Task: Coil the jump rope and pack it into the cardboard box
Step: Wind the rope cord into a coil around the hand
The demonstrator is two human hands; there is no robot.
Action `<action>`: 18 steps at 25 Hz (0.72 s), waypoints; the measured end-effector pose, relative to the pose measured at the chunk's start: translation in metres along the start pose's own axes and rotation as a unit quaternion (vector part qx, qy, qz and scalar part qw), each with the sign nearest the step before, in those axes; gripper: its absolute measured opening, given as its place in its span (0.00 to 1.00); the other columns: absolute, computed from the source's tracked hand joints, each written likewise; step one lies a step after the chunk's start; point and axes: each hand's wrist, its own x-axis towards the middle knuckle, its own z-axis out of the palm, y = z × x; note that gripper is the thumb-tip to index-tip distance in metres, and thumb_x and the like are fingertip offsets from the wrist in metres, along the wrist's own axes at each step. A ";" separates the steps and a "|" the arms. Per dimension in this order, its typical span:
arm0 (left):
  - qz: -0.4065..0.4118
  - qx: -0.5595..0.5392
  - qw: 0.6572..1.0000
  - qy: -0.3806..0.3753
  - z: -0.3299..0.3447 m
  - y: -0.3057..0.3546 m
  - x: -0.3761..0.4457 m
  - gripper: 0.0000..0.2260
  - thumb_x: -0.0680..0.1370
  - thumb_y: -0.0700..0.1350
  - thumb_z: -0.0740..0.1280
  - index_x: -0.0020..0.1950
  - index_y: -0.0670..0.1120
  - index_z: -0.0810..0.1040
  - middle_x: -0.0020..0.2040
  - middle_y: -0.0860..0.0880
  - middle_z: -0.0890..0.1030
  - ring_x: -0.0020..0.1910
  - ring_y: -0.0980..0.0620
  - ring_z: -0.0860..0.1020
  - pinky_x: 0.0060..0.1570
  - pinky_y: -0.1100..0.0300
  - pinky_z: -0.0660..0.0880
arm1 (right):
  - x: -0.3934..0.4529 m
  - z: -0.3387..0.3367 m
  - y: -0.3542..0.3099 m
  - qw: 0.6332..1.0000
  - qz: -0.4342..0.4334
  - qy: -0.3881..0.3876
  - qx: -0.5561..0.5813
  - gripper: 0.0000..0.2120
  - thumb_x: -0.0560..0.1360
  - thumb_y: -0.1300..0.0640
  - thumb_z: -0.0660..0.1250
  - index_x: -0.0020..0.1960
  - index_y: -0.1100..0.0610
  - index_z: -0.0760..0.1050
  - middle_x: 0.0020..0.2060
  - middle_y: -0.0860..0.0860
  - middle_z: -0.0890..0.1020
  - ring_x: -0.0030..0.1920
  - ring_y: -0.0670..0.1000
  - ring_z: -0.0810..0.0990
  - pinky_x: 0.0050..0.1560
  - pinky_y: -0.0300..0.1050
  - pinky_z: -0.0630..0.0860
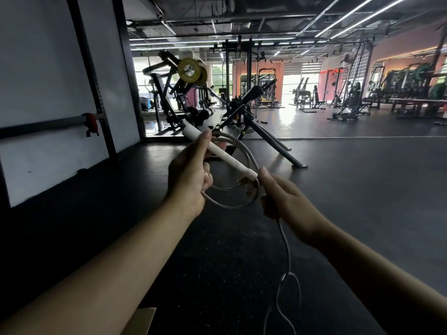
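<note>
My left hand grips a white jump rope handle, which slants from upper left to lower right in front of me. Two or three grey rope loops hang around that hand and the handle. My right hand is closed on the rope just past the handle's lower end. From under this hand the loose rope trails down to the dark floor and curls there. A corner of the cardboard box shows at the bottom edge, below my left forearm.
A black weight machine with yellow plates stands on the floor just beyond my hands. A white wall with a black rack upright and a bar is on the left. More gym equipment fills the far right.
</note>
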 end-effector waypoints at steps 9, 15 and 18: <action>-0.024 -0.002 0.999 0.032 -0.013 -0.017 -0.006 0.13 0.78 0.55 0.69 0.50 0.46 0.85 0.29 0.52 0.77 0.26 0.58 0.72 0.29 0.62 0.73 | 0.009 0.018 -0.011 0.998 0.007 0.061 0.000 0.25 0.85 0.43 0.54 0.50 0.65 0.75 0.36 0.54 0.77 0.25 0.44 0.67 0.25 0.37 0.63; 0.039 0.188 0.980 -0.050 -0.055 -0.003 0.016 0.28 0.71 0.64 0.71 0.66 0.52 0.74 0.60 0.47 0.82 0.52 0.52 0.83 0.39 0.63 0.80 | 0.014 0.002 -0.017 0.997 0.049 0.003 -0.056 0.21 0.83 0.41 0.56 0.43 0.56 0.74 0.26 0.44 0.69 0.23 0.42 0.64 0.24 0.37 0.61; 0.176 0.412 0.863 -0.233 -0.044 0.023 0.018 0.30 0.69 0.65 0.72 0.69 0.56 0.73 0.60 0.57 0.82 0.59 0.60 0.80 0.51 0.64 0.75 | 0.018 -0.003 -0.027 0.987 0.037 -0.046 -0.147 0.22 0.83 0.42 0.57 0.43 0.58 0.75 0.28 0.47 0.71 0.24 0.42 0.66 0.23 0.34 0.63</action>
